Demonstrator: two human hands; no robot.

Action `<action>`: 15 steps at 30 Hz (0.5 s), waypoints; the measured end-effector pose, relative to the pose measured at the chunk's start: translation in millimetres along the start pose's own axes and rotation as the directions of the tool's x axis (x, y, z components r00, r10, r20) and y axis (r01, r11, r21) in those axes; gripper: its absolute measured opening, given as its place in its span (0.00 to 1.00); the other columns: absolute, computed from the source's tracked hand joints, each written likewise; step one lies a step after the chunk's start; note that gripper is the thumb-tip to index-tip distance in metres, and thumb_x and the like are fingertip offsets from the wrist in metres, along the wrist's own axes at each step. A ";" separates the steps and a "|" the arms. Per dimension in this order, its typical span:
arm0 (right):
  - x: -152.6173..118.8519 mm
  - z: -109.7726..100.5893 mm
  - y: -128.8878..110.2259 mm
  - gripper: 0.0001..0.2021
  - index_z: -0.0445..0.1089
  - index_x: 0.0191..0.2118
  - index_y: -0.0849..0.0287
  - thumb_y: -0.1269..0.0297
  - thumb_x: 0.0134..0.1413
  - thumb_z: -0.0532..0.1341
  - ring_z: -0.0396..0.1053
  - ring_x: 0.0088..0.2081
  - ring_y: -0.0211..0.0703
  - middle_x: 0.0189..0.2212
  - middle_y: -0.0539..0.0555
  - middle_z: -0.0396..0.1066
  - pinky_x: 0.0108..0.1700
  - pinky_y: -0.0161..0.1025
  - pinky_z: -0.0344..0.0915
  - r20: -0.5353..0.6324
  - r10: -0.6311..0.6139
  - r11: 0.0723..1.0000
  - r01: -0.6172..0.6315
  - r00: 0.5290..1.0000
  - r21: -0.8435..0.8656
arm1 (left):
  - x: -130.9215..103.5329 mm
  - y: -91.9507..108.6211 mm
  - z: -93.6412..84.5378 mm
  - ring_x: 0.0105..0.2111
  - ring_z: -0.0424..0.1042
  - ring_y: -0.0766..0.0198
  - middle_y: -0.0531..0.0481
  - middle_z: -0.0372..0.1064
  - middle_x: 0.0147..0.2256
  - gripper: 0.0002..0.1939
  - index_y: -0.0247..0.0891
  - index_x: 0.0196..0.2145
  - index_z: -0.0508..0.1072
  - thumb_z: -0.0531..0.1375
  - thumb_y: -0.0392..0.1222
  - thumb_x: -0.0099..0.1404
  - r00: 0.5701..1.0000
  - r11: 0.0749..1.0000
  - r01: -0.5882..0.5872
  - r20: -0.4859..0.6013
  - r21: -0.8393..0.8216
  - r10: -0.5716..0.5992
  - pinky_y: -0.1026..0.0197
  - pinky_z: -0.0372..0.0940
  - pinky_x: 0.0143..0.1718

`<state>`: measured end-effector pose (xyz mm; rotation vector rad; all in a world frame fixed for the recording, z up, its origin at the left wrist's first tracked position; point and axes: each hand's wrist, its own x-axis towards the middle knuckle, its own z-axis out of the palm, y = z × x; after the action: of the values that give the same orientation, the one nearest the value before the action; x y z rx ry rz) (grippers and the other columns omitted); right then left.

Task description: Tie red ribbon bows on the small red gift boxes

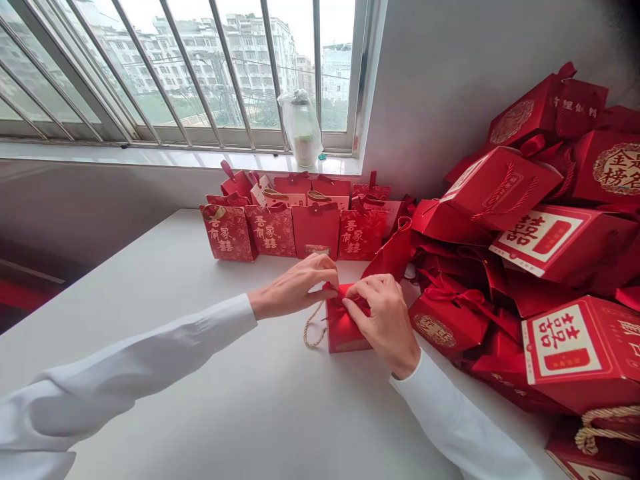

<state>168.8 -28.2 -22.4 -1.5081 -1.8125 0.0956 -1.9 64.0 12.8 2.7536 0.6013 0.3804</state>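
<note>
A small red box (345, 335) stands on the white table, with a twisted cream cord hanging in a loop (311, 341) on its left side. Both hands are at the top of this box. My left hand (303, 283) pinches a bit of red ribbon at the upper left corner. My right hand (385, 310) has its thumb and fingers closed on red ribbon over the top and covers the box's right part. Just behind my right hand, a red bag (393, 253) leans at a tilt.
Rows of red gift boxes (273, 230) stand at the back of the white table (210, 413). A large heap of red boxes (560, 247) fills the right side. A plastic-wrapped cup (304, 133) sits on the windowsill (165, 157) before a barred window.
</note>
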 end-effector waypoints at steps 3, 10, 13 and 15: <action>-0.9 1.0 -0.8 0.05 0.67 0.29 0.58 0.72 0.53 0.62 0.59 0.38 0.46 0.30 0.49 0.68 0.44 0.44 0.55 0.023 0.010 0.999 -0.009 1.000 -0.044 | 4.9 0.0 -0.9 0.35 0.60 0.64 0.48 0.63 0.35 0.12 0.37 0.32 0.69 0.50 0.42 0.69 0.997 0.999 0.009 0.076 0.043 -0.013 0.63 0.57 0.37; -10.8 2.8 -1.9 0.06 0.66 0.28 0.57 0.73 0.53 0.59 0.59 0.38 0.48 0.29 0.51 0.68 0.45 0.47 0.56 -0.041 0.020 0.995 -0.024 0.999 -0.095 | 13.8 1.2 -0.2 0.31 0.60 0.65 0.51 0.64 0.31 0.12 0.37 0.30 0.67 0.49 0.39 0.69 0.991 0.995 0.028 0.127 0.093 -0.040 0.62 0.55 0.34; -14.5 0.0 -0.3 0.03 0.67 0.31 0.56 0.70 0.55 0.59 0.60 0.40 0.49 0.33 0.52 0.69 0.46 0.48 0.58 -0.073 0.026 0.998 -0.030 0.997 -0.051 | 14.7 0.9 -3.0 0.30 0.61 0.66 0.51 0.64 0.32 0.11 0.37 0.31 0.67 0.49 0.40 0.69 0.986 0.998 0.056 0.154 0.027 -0.060 0.64 0.55 0.33; -16.1 -6.3 3.3 0.03 0.68 0.36 0.55 0.66 0.57 0.58 0.60 0.43 0.50 0.37 0.54 0.69 0.47 0.48 0.58 -0.107 0.038 0.999 -0.038 0.994 -0.004 | 13.9 1.6 -5.4 0.31 0.62 0.66 0.51 0.64 0.34 0.10 0.37 0.32 0.67 0.50 0.41 0.68 0.987 0.997 0.075 0.146 -0.025 -0.071 0.65 0.56 0.33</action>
<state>175.3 -43.7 -27.7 -1.5228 -1.7009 0.0272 9.2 70.0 21.0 2.6920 0.6507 0.1699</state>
